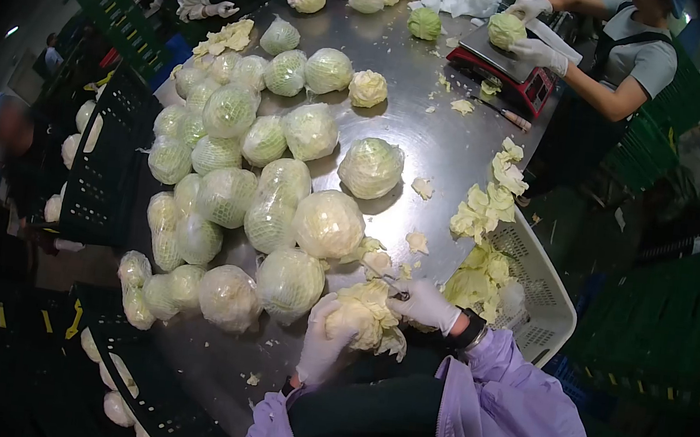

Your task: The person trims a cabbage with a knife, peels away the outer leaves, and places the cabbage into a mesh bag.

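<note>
My left hand [324, 343], in a white glove, cups the left side of a pale cabbage [361, 313] near the table's front edge. The cabbage's outer leaves hang loose and ragged on its right. My right hand [430, 306], also gloved, is closed on a knife [384, 279], whose thin metal blade points left across the top of the cabbage; its handle is hidden in the fingers. Just beyond stand a wrapped cabbage [290, 286] and another large pale one [329, 225].
Many film-wrapped cabbages cover the left of the metal table [415, 144]. Leaf trimmings [489, 208] hang over a white crate [553, 315] at right. A co-worker holds a cabbage [506, 31] over a red scale [505, 68]; a knife [512, 118] lies nearby. Dark crates [106, 160] stand left.
</note>
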Tool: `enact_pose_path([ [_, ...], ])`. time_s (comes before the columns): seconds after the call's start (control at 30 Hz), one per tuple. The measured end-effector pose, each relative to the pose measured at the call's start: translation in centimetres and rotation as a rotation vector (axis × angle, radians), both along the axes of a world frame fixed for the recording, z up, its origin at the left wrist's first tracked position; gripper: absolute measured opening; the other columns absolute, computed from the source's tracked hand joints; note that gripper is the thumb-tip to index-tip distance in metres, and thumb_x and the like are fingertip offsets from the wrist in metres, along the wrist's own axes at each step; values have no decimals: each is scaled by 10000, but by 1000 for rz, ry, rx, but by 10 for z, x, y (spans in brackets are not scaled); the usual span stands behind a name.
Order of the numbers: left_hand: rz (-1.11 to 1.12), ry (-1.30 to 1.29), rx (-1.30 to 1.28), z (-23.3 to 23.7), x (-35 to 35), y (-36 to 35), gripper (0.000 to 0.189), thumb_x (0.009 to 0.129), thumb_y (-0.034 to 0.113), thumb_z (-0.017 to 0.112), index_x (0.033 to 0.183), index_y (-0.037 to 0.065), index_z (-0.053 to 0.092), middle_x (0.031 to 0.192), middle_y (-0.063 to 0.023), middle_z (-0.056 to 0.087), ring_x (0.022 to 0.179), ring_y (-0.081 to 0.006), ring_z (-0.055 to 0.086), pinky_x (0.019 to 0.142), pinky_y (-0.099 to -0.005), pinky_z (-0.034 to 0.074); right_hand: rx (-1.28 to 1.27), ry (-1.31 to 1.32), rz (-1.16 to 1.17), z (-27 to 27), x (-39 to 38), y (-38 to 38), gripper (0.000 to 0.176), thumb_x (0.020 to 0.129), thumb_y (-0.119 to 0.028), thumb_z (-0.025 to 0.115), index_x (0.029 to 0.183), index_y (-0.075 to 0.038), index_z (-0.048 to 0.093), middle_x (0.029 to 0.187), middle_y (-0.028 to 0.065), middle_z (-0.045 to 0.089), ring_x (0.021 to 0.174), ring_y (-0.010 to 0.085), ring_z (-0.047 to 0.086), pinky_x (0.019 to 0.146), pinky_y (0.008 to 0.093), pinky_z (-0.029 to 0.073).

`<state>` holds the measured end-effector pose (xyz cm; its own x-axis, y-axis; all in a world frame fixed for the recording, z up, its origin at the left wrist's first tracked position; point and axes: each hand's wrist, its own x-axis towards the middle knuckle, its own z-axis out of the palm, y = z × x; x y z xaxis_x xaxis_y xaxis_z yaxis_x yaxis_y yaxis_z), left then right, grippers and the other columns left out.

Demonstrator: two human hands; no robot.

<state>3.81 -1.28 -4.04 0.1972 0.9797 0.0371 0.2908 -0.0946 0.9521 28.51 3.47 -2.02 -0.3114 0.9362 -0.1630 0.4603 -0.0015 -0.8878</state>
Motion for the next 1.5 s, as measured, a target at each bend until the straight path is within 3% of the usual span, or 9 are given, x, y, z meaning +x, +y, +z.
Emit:
enact_pose_path([
  [0.13,-121,105,28,9,-3,3,534,829,133,693,1311,55,476,1411,-203,401,1331,-317,367,1100,-405,288,-397,293,4,-9,16,7,162,879,-206,653,894,-45,640,664,-50,537,575,38,474,513,214,397],
  [0.57,-273,-5,-27,19,-34,9,460,900,177,600,1319,31,477,1465,-221,304,1353,-372,308,1125,-408,241,-707,509,-311,-38,85,-10,217,850,-214,693,933,-19,646,664,-4,577,554,62,525,488,227,417],
  [0.67,-243,95,-8,20,-25,7,525,883,214,638,1334,23,448,1466,-237,286,1350,-371,311,1112,-417,265,156,-413,-253,-24,95,-22,471,766,-347,756,1082,-22,628,713,124,657,671,263,663,634,359,521],
  [0.8,-152,501,80,54,18,3,847,691,360,823,1344,20,405,1444,-245,298,1318,-386,345,1088,-438,313,106,-199,7,24,19,-25,727,710,-437,768,1328,-149,513,1015,183,655,902,346,640,770,385,510],
  [0.9,-115,448,146,33,11,-1,1040,531,403,891,1346,16,374,1413,-238,334,1282,-403,375,1061,-456,345,41,-237,99,5,-21,-23,528,797,-266,614,1287,-90,527,1017,177,656,894,352,638,767,429,509],
  [1.23,-93,425,280,20,2,-6,900,622,337,850,1338,44,390,1373,-225,380,1231,-400,403,1005,-448,385,35,-419,56,-32,-1,-30,410,793,-202,575,1191,-107,581,891,171,663,778,361,641,686,432,516],
  [1.33,-110,444,282,19,0,-7,923,624,321,854,1349,32,362,1370,-209,391,1225,-374,425,1010,-450,387,123,-40,-154,-83,21,-39,348,815,-145,584,1154,-62,583,865,158,641,716,275,629,644,370,488],
  [1.43,-119,241,107,19,0,-2,916,641,297,848,1353,16,345,1376,-183,394,1223,-341,443,1029,-444,387,-154,-15,-189,-62,45,-40,322,819,-140,601,1126,-42,591,868,138,631,751,210,602,674,328,482],
  [1.5,-22,-515,-447,53,25,1,916,686,369,810,1375,12,324,1384,-163,388,1242,-305,437,1051,-436,381,-96,7,-187,-63,79,-42,331,826,-155,604,1134,-34,592,857,118,634,735,177,591,685,300,481],
])
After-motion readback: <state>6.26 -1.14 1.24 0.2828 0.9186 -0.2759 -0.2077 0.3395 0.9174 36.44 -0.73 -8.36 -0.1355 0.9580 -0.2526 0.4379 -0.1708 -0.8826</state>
